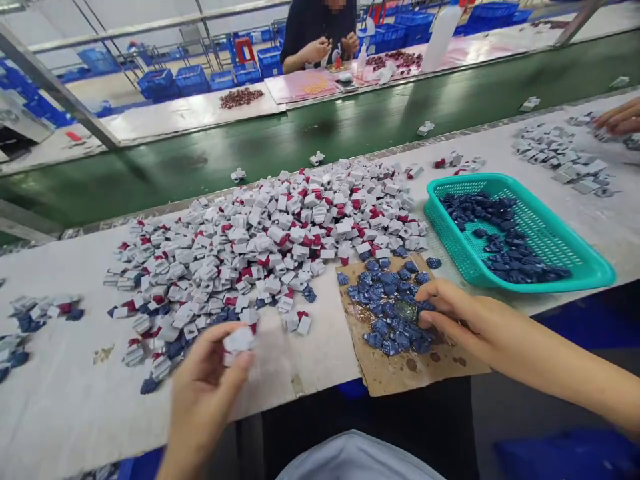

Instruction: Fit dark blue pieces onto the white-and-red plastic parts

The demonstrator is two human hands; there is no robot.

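My left hand is closed around a small white plastic part, held just above the table in front of a big heap of white and dark red parts. Farther right, my right hand reaches to a brown cardboard sheet with wet-looking stains. On that sheet lies a cluster of shiny dark blue plastic pieces. The thumb and index finger of my right hand come together at a dark blue piece on the cluster's right edge, partly hidden by the fingers.
A green perforated basket with more dark blue pieces stands at the right. Behind the heap runs a green conveyor belt carrying a few white parts. Another person works across it; a co-worker's hand is at the far right.
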